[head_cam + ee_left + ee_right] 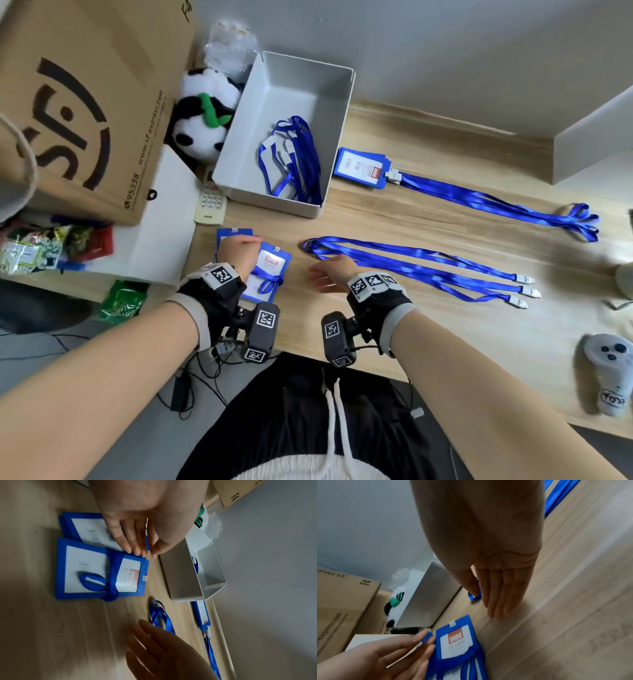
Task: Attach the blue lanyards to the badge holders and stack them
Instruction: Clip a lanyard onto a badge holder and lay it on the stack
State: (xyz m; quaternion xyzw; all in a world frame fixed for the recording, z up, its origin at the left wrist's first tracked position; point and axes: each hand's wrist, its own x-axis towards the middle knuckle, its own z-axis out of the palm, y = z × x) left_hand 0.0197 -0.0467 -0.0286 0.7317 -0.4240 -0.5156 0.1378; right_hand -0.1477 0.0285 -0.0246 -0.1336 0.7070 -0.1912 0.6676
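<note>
A bundle of blue badge holders (272, 265) tied with a blue lanyard (112, 574) lies near the table's front edge, with more holders (82, 527) behind it. My left hand (239, 250) hovers over them; its straight fingers (135, 545) touch the bundle's far edge. My right hand (323, 277) is open and flat just above the table, its thumb by the looped end of three loose lanyards (411, 263) laid out to the right. Finished holders (363, 168) with lanyards attached are stacked behind. A grey bin (342, 113) holds several more lanyards (294, 161).
A large cardboard box (78, 113), a panda plush (202, 116) and a remote control (210, 205) crowd the left. A grey handheld controller (609, 370) lies at the front right. A white box (592, 137) stands at the back right.
</note>
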